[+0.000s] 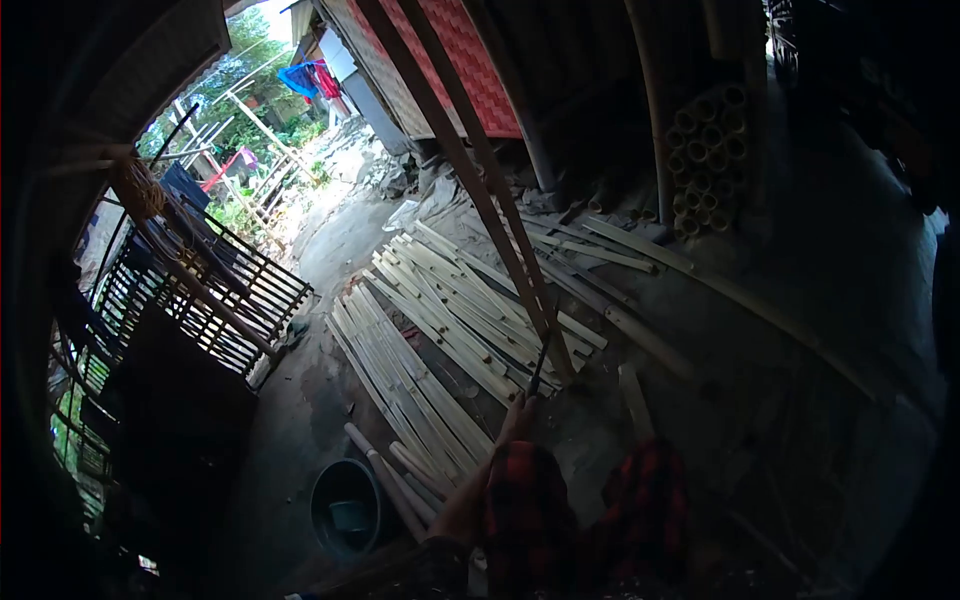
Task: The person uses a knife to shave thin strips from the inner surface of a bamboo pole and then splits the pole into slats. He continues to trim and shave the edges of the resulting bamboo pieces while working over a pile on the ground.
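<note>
A: Down at the bottom of the view, red-checked fabric, sleeves or lap, I can't say which. Just above it one hand [517, 415] is raised, closed around the handle of a dark blade [540, 365].

B: Left or right?

A: Can't tell from here. It sits left of centre, but the arm is buried in shadow. The other hand I can't find at all.

B: And what does the blade meet?

A: The long bamboo strips [470, 160], a pair of them. Their near ends come down right at the blade tip, just ahead of the hand, and they run up and away to the upper left, steeply leaning, the far ends out of view at the top.

B: So the long axis points away from the person.

A: Yes, near end at the blade, far end high. Beside it on the ground, flat split bamboo slats [440, 320] lie fanned out, a dark bucket [345, 505] nearer left. Further back, stacked bamboo tubes [705, 160] show their round ends.
</note>
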Action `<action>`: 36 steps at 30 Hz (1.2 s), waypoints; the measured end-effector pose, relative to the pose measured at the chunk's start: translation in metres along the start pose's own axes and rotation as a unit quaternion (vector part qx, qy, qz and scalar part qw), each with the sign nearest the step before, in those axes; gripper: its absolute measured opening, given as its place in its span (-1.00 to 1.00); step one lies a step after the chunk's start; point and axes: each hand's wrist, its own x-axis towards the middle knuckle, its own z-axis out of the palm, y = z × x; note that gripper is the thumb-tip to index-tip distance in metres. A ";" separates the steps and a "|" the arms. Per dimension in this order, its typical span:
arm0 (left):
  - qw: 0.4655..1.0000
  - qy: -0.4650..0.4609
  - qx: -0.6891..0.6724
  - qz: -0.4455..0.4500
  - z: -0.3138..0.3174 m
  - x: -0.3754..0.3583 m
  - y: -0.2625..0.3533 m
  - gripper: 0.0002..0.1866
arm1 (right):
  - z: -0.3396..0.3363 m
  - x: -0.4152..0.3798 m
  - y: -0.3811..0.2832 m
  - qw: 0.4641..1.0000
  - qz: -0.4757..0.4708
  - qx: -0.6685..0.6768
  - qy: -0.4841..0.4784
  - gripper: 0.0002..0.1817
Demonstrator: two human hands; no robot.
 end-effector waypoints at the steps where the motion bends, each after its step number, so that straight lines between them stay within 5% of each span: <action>1: 1.000 0.026 -0.001 -0.001 0.010 -0.024 0.053 -0.60 | 0.003 -0.008 0.009 1.000 0.009 0.001 -0.003 -0.37; 8: 0.994 0.072 0.077 -0.002 0.007 -0.042 0.083 -0.54 | 0.002 -0.028 0.032 1.000 0.002 -0.027 0.011 -0.35; 12: 0.989 0.077 0.123 -0.011 -0.011 -0.034 0.052 -0.54 | -0.016 0.015 0.022 0.983 -0.142 -0.028 0.115 -0.33; 15: 0.991 0.064 0.101 -0.061 -0.006 -0.039 0.065 -0.54 | -0.103 0.016 -0.107 0.975 -0.166 0.077 0.128 -0.28; 17: 0.990 0.081 0.116 -0.017 -0.005 -0.032 0.046 -0.54 | -0.127 0.053 -0.158 0.930 -0.262 0.041 0.256 -0.30; 19: 0.988 0.093 0.123 0.006 -0.001 -0.030 0.041 -0.52 | -0.162 0.044 -0.259 0.913 -0.279 0.206 0.212 -0.28; 21: 0.985 0.102 0.143 0.001 0.005 -0.030 0.048 -0.56 | -0.153 0.082 -0.289 0.873 -0.360 0.128 0.304 -0.24; 24: 0.979 0.119 0.166 0.015 0.016 -0.036 0.056 -0.57 | -0.112 0.081 -0.302 0.952 -0.260 0.104 0.122 -0.20; 27: 0.974 0.108 0.196 -0.020 0.021 -0.038 0.048 -0.56 | -0.089 0.098 -0.267 0.970 -0.194 -0.149 0.012 -0.19; 30: 0.971 0.098 0.213 -0.038 0.017 -0.038 0.047 -0.53 | -0.086 0.119 -0.248 0.953 -0.259 -0.131 0.085 -0.26; 36: 0.970 0.101 0.220 -0.037 0.022 -0.045 0.045 -0.57 | -0.134 0.070 -0.328 0.933 -0.303 0.164 0.102 -0.25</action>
